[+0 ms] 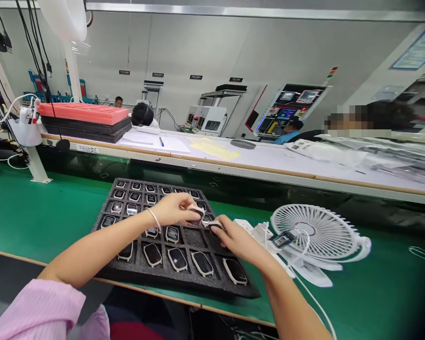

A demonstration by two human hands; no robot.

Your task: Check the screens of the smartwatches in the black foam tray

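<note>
A black foam tray (179,282) lies in front of me, its compartments holding several smartwatch bodies without straps, such as this smartwatch (177,259). Above the tray's right half, my left hand (173,209) pinches a pale-rimmed smartwatch (197,210) between thumb and fingers. Close to its right, my right hand (235,236) grips another smartwatch (216,225), partly covered by the fingers. The two held watches are near each other, and I cannot tell whether they touch. Below them, bare foam shows in a couple of compartments.
A white fan (313,231) stands right of the tray, beside a power strip (246,225) and a small device (282,240) with a cable. Behind runs a raised shelf (212,163) bearing red and black trays (85,120), papers and a pen. Several people sit beyond.
</note>
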